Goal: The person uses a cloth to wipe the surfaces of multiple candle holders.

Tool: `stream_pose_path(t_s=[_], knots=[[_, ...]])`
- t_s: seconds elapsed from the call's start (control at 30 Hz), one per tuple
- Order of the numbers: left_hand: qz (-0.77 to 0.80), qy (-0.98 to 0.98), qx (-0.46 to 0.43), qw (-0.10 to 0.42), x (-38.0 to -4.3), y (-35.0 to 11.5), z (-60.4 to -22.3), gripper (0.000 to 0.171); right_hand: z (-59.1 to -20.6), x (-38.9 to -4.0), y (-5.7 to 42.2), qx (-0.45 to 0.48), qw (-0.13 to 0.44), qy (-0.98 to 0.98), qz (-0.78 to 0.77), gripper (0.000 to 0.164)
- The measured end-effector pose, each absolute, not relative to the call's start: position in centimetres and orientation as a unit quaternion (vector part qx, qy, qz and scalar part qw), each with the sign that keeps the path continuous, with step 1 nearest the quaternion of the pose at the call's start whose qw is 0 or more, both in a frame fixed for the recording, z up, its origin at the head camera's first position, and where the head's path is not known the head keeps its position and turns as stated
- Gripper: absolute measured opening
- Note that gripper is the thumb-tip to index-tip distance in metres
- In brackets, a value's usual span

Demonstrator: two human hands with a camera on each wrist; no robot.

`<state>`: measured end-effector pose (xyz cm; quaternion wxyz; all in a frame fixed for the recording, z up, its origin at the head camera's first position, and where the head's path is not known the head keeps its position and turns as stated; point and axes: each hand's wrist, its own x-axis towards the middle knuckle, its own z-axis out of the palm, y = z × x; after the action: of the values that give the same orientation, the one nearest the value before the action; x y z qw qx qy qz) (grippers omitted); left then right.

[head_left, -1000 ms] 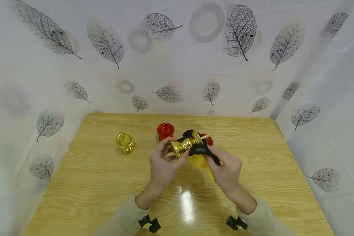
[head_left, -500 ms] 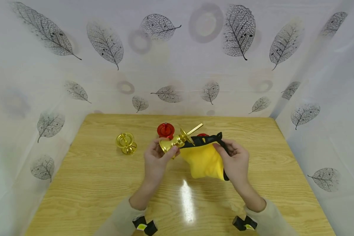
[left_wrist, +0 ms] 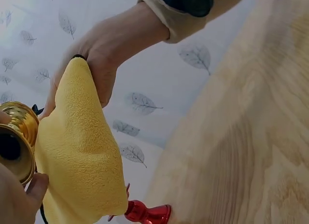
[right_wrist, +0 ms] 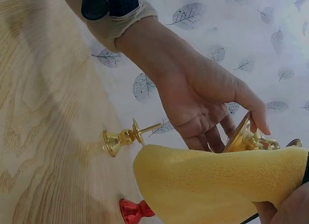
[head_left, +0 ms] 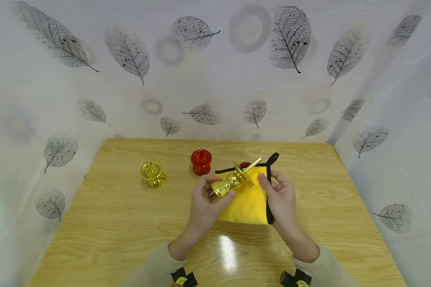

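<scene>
A shiny gold candlestick (head_left: 233, 180) is tilted in my left hand (head_left: 206, 205), which grips it by the base, thumb on the near side. Its spike points up and to the right. Behind it hangs a yellow cloth (head_left: 246, 209) with black edging and a corner loop. My right hand (head_left: 283, 197) pinches the cloth's right edge, thumb in front. From the right wrist, the plush cloth (right_wrist: 217, 180) partly covers the held candlestick (right_wrist: 245, 139). The left wrist view shows the candlestick's hollow base (left_wrist: 21, 151) beside the cloth.
Another gold candlestick (head_left: 154, 175) stands upright at the left of the wooden table (head_left: 118, 223). A red one (head_left: 201, 161) stands at the back middle. A second red piece (head_left: 245, 164) is mostly hidden behind the cloth. Leaf-printed white sheeting (head_left: 215, 91) surrounds the table.
The cloth was bunched round the candlestick with its black edge showing, then came away and opened out. Now it lies flatter behind the candlestick. My left hand moved left, then back right.
</scene>
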<state>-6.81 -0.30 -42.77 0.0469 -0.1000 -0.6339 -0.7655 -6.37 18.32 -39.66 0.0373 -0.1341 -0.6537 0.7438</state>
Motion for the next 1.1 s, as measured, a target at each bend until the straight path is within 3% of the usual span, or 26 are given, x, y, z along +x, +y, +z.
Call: stream_pose_path(t_s=[0.53, 0.87, 1.1], knots=[[-0.638, -0.758, -0.119, 0.057, -7.2, -0.8, -41.5, 0.034, -39.5, -5.9, 17.7, -0.143, 0.011, -0.595, 0.791, 0.03], [-0.69, -0.72, -0.065, 0.026, -7.9, -1.4, -42.0, 0.03, -38.9, -5.7, 18.1, -0.135, -0.052, -0.53, 0.835, 0.018], [-0.706, -0.707, -0.04, 0.016, -8.2, -1.5, -41.9, 0.041, -38.6, -5.4, 18.4, -0.119, -0.092, -0.528, 0.836, 0.032]])
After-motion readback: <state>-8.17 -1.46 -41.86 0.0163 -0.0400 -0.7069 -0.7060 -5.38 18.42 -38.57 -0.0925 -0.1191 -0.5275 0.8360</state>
